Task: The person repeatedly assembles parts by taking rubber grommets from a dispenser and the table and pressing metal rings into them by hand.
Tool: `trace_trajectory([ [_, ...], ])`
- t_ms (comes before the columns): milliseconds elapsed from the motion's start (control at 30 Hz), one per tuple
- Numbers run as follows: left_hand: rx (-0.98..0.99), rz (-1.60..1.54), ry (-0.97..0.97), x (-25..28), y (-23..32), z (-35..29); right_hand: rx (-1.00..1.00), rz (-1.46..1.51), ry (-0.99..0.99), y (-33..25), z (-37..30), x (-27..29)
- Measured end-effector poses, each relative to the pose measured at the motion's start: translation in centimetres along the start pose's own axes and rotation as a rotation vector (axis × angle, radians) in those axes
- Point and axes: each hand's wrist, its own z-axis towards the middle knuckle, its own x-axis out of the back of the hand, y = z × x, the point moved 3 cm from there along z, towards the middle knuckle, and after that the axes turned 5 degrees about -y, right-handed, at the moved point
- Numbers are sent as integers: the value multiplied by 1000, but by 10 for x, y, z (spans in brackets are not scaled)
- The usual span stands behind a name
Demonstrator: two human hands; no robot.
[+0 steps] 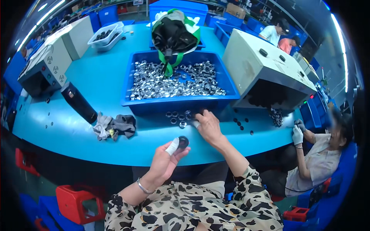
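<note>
My left hand (165, 161) hovers over the near edge of the blue table (77, 131) and pinches a small dark round part (183, 142) between thumb and fingers; a white cot covers one fingertip. My right hand (207, 126) reaches forward onto the table, its fingers touching a small cluster of metal rings (178, 116) that lie just in front of a blue bin (181, 103). The bin is filled with several shiny metal rings (173, 82).
A black cylinder (79, 102) and crumpled grey gloves (115, 126) lie at the left. Grey machines stand at the left (42, 65) and right (266, 71). A black and green bag (173, 36) sits behind the bin. A seated person with a white glove (297, 134) works at the right.
</note>
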Motion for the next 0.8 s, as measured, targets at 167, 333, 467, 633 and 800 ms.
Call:
trace_trajectory([
  [167, -7, -96, -4, 6, 2, 13, 26, 13, 71, 9, -10, -2],
  [333, 96, -118, 30, 6, -3, 27, -44, 287, 37, 14, -20, 18],
  [467, 149, -114, 37, -1, -14, 39, -290, 946, -222, 7, -32, 43],
  [633, 165, -81, -6, -16, -43, 50, 128, 558, 6, -15, -46, 62],
  [800, 102, -74, 20, -14, -52, 53, 169, 446, 42, -13, -58, 57],
])
